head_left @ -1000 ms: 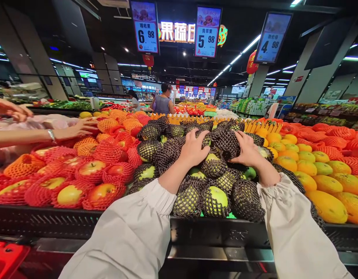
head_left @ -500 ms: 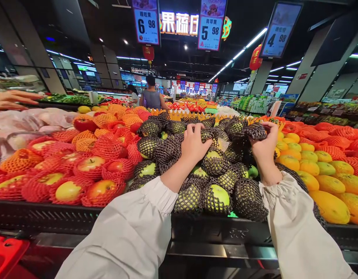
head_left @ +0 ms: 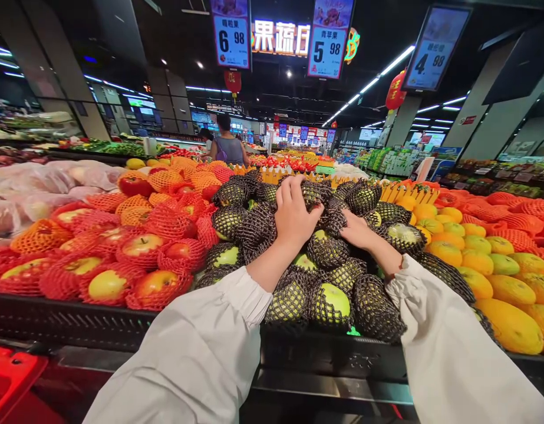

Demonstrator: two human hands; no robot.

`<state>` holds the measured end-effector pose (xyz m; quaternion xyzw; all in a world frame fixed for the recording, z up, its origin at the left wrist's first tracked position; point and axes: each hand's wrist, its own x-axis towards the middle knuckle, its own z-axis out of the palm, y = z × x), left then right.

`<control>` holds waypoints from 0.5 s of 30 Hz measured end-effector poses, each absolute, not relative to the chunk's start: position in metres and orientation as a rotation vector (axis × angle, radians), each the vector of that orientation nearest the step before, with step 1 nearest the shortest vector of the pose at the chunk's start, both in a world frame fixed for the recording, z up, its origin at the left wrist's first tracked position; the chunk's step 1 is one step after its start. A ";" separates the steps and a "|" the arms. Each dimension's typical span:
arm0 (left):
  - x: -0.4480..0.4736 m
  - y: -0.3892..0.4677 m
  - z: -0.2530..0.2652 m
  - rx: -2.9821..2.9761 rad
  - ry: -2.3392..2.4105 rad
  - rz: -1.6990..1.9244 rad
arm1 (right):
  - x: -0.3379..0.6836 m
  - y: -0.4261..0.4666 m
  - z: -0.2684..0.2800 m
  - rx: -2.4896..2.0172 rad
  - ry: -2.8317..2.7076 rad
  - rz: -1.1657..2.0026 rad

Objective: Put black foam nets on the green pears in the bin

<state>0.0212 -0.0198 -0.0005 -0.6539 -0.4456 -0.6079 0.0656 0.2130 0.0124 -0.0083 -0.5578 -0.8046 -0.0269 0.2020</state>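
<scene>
My left hand (head_left: 293,217) reaches over a heap of green apples in black foam nets (head_left: 329,297) and curls its fingers around one netted apple (head_left: 313,193) at the top of the heap. My right hand (head_left: 358,231) lies just to the right of it, lower down. It presses against another netted apple (head_left: 332,221), with its fingertips buried among the nets. Both arms wear loose white sleeves (head_left: 201,353). A netted apple (head_left: 403,235) rests to the right of my right wrist.
Red and orange netted apples (head_left: 143,244) fill the bin on the left, yellow-orange fruit (head_left: 505,288) the one on the right. A black bin rim (head_left: 121,330) runs along the front, with a red basket (head_left: 10,377) at lower left. A person (head_left: 227,147) stands behind the display. Price signs (head_left: 327,41) hang overhead.
My right hand let go of the black net it held up at the right and came back left and down beside my left hand. Another person's hands at the far left are gone.
</scene>
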 end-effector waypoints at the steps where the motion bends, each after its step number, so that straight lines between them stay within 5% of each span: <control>1: 0.021 -0.020 0.000 -1.961 -1.332 -1.836 | 0.208 0.012 -0.006 -1.632 -2.221 -0.080; 7: 0.020 -0.021 0.000 -1.924 -1.337 -1.874 | 0.183 0.009 0.005 -1.905 -2.083 -0.102; 15: 0.021 -0.017 -0.001 -1.937 -1.354 -1.899 | 0.196 0.014 -0.001 -1.703 -1.975 0.045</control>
